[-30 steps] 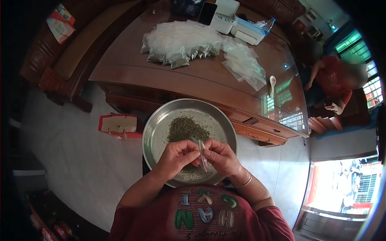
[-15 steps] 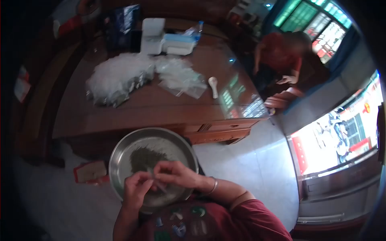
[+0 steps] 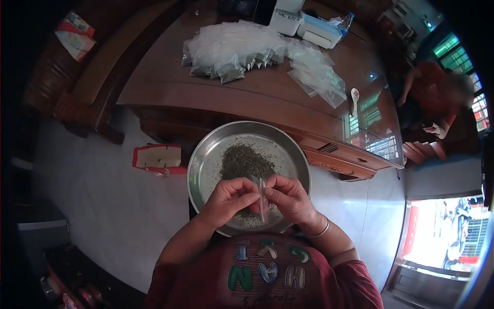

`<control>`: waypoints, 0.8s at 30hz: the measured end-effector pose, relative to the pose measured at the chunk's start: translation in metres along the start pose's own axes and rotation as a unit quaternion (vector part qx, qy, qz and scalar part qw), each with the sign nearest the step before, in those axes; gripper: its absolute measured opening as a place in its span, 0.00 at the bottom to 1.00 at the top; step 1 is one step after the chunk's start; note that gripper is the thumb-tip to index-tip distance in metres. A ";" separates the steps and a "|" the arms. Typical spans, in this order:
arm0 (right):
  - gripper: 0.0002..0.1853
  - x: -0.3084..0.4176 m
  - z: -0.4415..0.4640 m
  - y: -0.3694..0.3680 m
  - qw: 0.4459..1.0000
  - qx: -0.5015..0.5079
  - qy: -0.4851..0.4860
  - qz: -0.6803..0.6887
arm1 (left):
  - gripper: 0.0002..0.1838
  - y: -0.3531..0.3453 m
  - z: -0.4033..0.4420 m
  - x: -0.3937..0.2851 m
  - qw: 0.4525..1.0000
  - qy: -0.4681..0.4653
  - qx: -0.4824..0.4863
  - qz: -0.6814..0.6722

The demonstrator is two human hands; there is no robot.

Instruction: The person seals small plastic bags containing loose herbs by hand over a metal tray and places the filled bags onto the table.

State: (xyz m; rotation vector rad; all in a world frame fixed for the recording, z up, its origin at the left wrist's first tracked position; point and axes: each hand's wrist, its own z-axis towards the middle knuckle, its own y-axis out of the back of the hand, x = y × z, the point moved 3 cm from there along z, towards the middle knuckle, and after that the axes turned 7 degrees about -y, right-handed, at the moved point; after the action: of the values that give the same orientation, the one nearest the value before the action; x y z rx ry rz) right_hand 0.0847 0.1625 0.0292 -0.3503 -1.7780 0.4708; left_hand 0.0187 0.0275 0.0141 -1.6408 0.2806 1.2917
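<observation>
As left hand [image 3: 232, 200] faces right hand [image 3: 291, 202] over pan [image 3: 207, 154] | grip: both pinch bag [image 3: 264, 205]

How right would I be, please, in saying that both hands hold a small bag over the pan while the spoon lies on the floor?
Not quite: the head view shows the spoon lying on the table instead. Both hands do hold a small bag over the pan.
</observation>
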 end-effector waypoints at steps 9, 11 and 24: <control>0.03 0.005 -0.003 -0.002 0.984 -0.065 0.042 -0.157 | 0.03 -0.012 -0.004 -0.013 0.981 -0.052 -0.059 0.180; 0.03 0.005 -0.002 0.000 0.985 -0.071 0.043 -0.152 | 0.03 -0.012 -0.004 -0.017 0.968 -0.049 -0.071 0.237; 0.04 0.014 -0.011 0.004 0.855 -0.165 0.176 -0.459 | 0.01 -0.017 0.000 -0.011 0.889 -0.110 -0.064 0.440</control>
State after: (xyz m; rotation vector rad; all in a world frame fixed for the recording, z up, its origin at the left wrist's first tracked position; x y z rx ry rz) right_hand 0.0916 0.1739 0.0414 0.1959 -1.4482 -0.5588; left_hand 0.0256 0.0321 0.0325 -1.4845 0.8833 2.1914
